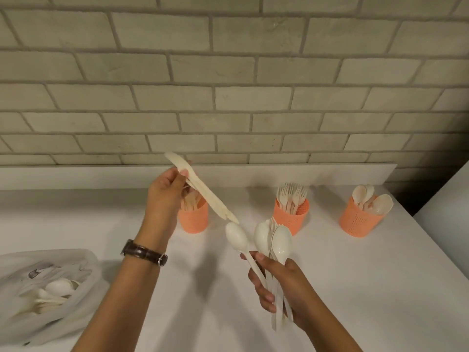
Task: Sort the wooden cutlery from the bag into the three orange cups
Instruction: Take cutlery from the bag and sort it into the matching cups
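One knife [203,191]: pinched in left hand [165,199], slanted above left cup [193,222].
Spoon bundle [276,247]: right hand [281,288] grips the handles.
Middle cup [291,219]: forks.
Right cup [360,222]: spoons.
Bag [45,288]: far left on counter [355,275], cutlery inside.
Progress: all cups partly filled; handful and bag remain, so seemingly mid-task.

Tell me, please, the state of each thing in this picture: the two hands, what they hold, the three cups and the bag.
Left hand: pinches a knife.
Knife: in the air, tilted.
Right hand: grips a bundle of spoons.
Spoons: bowls up, handles in the fist.
Left cup: upright, holds cutlery, partly hidden.
Middle cup: upright, holds forks.
Right cup: upright, holds spoons.
Bag: lying down, cutlery inside.
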### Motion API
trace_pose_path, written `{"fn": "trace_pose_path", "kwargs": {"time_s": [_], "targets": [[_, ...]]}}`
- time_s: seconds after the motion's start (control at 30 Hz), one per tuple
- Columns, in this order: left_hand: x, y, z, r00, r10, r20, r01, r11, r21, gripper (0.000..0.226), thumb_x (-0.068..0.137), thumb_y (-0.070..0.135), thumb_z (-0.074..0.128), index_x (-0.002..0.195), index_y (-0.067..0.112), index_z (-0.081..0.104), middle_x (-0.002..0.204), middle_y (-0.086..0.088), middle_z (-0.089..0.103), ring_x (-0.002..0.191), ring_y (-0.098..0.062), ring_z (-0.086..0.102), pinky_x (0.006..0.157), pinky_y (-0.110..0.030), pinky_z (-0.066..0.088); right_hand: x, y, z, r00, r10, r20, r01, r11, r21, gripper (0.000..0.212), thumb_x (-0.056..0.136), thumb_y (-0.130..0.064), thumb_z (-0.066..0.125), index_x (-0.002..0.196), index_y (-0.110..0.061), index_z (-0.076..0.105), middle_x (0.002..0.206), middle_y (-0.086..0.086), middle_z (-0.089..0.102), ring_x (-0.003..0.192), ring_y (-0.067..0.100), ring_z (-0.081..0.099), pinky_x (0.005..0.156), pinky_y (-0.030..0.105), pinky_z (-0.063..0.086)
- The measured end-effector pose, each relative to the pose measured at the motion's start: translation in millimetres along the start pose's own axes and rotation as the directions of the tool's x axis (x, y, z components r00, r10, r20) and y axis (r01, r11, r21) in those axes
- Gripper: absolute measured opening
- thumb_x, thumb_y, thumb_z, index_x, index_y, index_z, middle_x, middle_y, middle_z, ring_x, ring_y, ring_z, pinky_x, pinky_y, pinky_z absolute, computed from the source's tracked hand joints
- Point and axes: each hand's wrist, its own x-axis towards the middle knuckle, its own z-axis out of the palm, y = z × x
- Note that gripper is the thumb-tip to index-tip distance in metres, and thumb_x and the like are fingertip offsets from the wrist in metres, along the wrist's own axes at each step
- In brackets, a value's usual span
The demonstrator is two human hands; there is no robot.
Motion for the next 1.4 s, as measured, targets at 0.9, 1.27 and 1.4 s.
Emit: {"fn": "trace_pose_path", "kwargs": {"time_s": [0.9,1.27,1.4], "targets": [[-43.7,-60.8,-3.3,0.999,-0.045,-0.018,0.047,0.843,0.537,0.012,0.084,0.015,0.065,0.087,0.027,0.067,0.096,0.002,0.064,0.079,-0.014,0.057,0.068,-0.015,0.041,11.5,0.6,-1.6,0.985,-0.033,-0.17,0.024,0.998,-0.055,0.026,0.095,-0.01,0.043,0.106,-0.005,0.066,0.091,0.019,0.073,0.053,0.017,0.043,0.046,0.026,0.039],[-120.0,-65.4,61.2,0.906,-0.297,0.302,0.189,0.921,0.34,0.007,0.076,0.023,0.074,0.083,0.023,0.074,0.077,0.004,0.075,0.074,-0.011,0.07,0.068,-0.013,0.048,-23.0,-2.0,-15.0,0.904,-0.224,-0.365,0.16,0.967,-0.197,0.022,0.096,-0.019,0.049,0.098,-0.027,0.069,0.058,-0.002,0.063,0.05,0.022,0.05,0.056,0.032,0.045],[-127.9,-69.9,95.4,0.895,-0.304,0.326,0.217,0.936,0.276,0.008,0.075,0.011,0.074,0.074,0.005,0.07,0.066,-0.004,0.073,0.065,-0.014,0.072,0.058,-0.01,0.048,-42.2,-6.6,-39.0,0.893,-0.22,-0.393,0.18,0.974,-0.137,0.021,0.097,-0.02,0.047,0.105,-0.017,0.066,0.066,0.004,0.071,0.055,0.031,0.057,0.059,0.036,0.052]]}}
